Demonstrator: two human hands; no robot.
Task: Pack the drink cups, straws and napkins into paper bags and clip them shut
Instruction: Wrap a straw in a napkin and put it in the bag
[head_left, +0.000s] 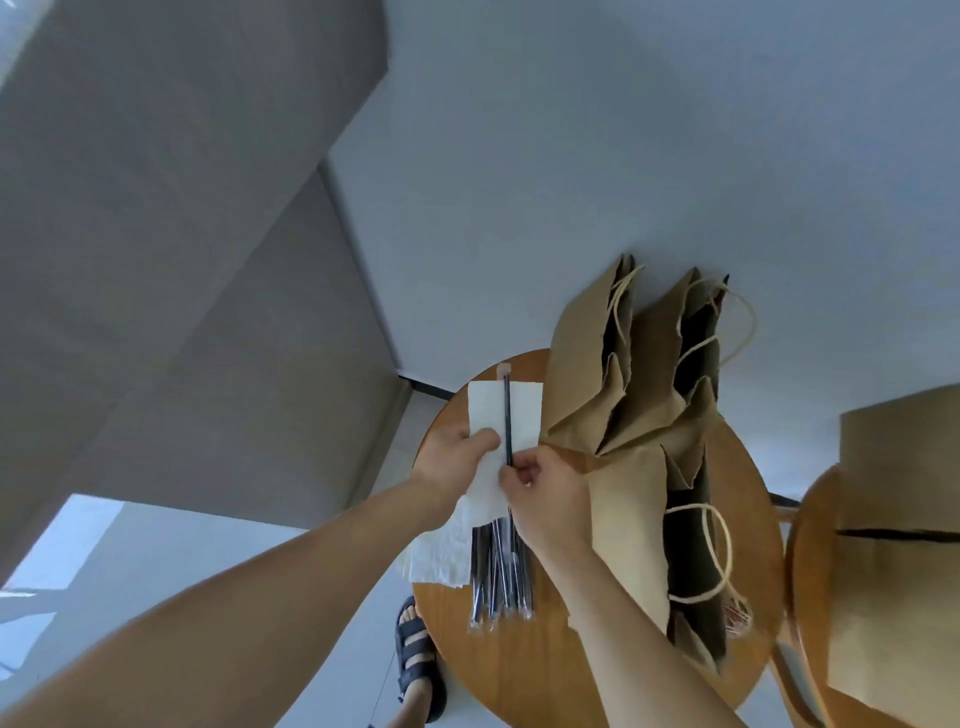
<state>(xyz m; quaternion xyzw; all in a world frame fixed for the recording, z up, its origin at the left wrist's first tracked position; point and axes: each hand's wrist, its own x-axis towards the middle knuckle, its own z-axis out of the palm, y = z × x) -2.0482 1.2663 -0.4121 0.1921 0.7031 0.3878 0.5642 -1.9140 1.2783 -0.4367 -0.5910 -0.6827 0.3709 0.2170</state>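
Left hand grips napkin, right hand pinches straw.

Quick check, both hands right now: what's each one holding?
Left hand: grips the napkin.
Right hand: pinches a wrapped straw against the napkin.

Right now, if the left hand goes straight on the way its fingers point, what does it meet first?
Probably the black straw that the right hand pinches in front of the napkin, just beyond the thumb of the left hand. The paper bags come only after that; depth is unclear.
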